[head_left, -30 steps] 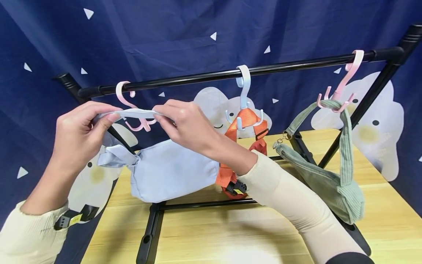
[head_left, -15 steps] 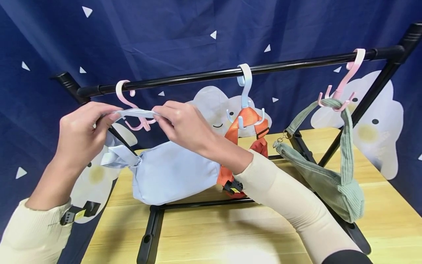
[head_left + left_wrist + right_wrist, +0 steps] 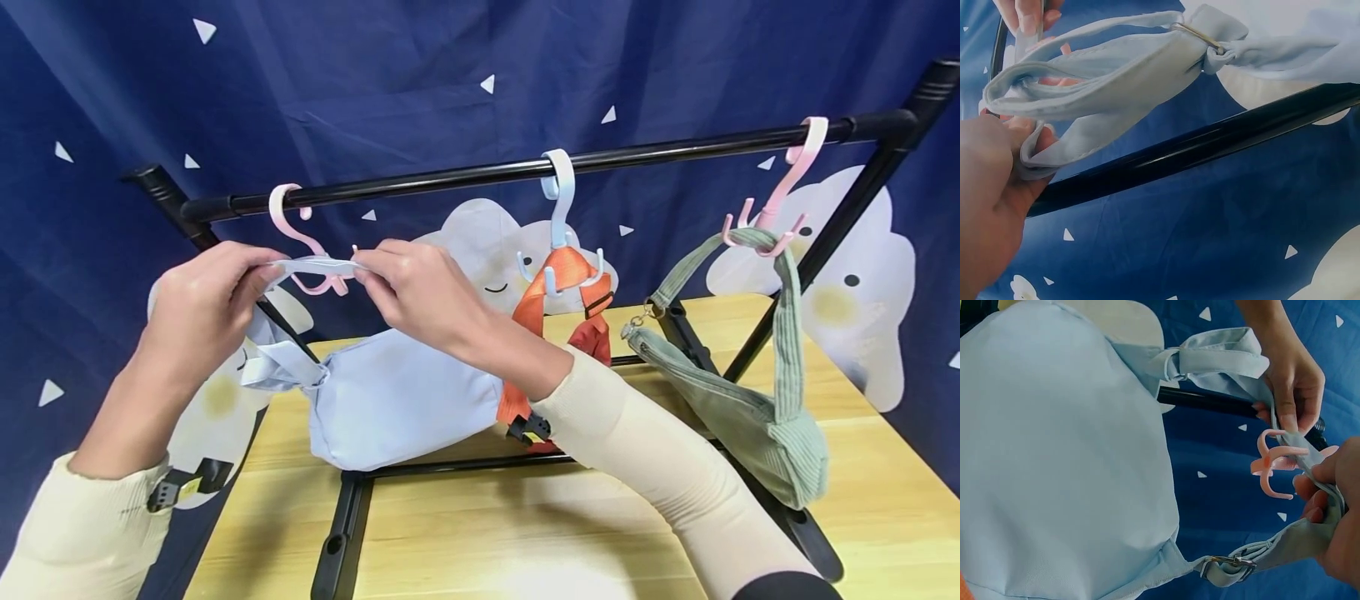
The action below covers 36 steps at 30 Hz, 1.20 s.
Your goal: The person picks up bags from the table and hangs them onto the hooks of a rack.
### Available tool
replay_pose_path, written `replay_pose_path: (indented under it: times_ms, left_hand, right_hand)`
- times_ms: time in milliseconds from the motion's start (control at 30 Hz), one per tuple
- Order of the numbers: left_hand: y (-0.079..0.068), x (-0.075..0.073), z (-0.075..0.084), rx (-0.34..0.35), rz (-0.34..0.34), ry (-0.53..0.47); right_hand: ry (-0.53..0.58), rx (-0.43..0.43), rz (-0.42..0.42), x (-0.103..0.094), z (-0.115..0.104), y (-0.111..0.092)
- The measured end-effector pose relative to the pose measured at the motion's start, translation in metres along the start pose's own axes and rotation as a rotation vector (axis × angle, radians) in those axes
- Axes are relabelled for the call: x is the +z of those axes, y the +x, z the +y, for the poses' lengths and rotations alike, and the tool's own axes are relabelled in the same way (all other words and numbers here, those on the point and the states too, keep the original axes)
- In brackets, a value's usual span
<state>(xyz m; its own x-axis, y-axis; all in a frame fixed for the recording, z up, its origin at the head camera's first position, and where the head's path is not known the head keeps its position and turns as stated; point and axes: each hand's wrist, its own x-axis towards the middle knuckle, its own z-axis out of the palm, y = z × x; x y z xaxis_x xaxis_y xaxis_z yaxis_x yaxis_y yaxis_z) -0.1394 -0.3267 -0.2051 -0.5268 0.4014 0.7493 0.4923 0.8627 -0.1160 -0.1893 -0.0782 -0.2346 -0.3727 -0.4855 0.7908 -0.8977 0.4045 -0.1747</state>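
Observation:
A pale blue fabric bag (image 3: pixel 397 400) hangs below both hands from its strap (image 3: pixel 318 265). My left hand (image 3: pixel 206 300) pinches the strap at one side, and my right hand (image 3: pixel 420 287) pinches it a short way to the right, with the strap stretched between them. Just behind that stretch, a pink multi-prong hook (image 3: pixel 288 221) hangs on the black bar. In the right wrist view, the pink hook's prongs (image 3: pixel 1269 464) lie close beside the strap; whether they touch is unclear. A metal buckle (image 3: pixel 1232 561) and a knotted strap end (image 3: pixel 1204 44) show on the bag's straps.
A black rack's top bar (image 3: pixel 450 175) crosses the view. A light blue hook (image 3: pixel 558 200) bears an orange strap (image 3: pixel 566 267). Another pink hook (image 3: pixel 795 179) at right holds a green corduroy bag (image 3: pixel 720 400). Below lies the wooden table (image 3: pixel 450 533), with a dark blue curtain (image 3: pixel 420 75) behind.
My left hand has shifted slightly right and down, and the pale blue bag has moved a little right and down. Both hands keep their grip on the strap.

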Motion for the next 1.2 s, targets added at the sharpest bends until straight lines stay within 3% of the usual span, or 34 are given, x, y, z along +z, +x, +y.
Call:
replay_pose_path:
  times_ms: [533,733,900,1100,1200]
  left_hand:
    - [-0.014,0.007,0.009,-0.068,0.017,-0.060]
    - [-0.019,0.011,0.011,-0.054,0.038,-0.084]
    - [-0.020,0.010,0.013,-0.054,0.007,-0.133]
    - [-0.016,0.012,0.011,0.005,-0.008,-0.179]
    - [-0.016,0.014,0.011,0.001,-0.004,-0.220]
  right_hand:
    - [0.065,0.046,-0.024,0.002,-0.002,-0.008]
    - [0.064,0.024,0.027,0.004,-0.004,-0.015]
    - [0.073,0.013,0.060,0.006,-0.005,-0.019]
    - [0.140,0.031,0.052,0.005,-0.005,-0.017]
    - [0.157,0.022,0.034,0.005,-0.005,-0.015]
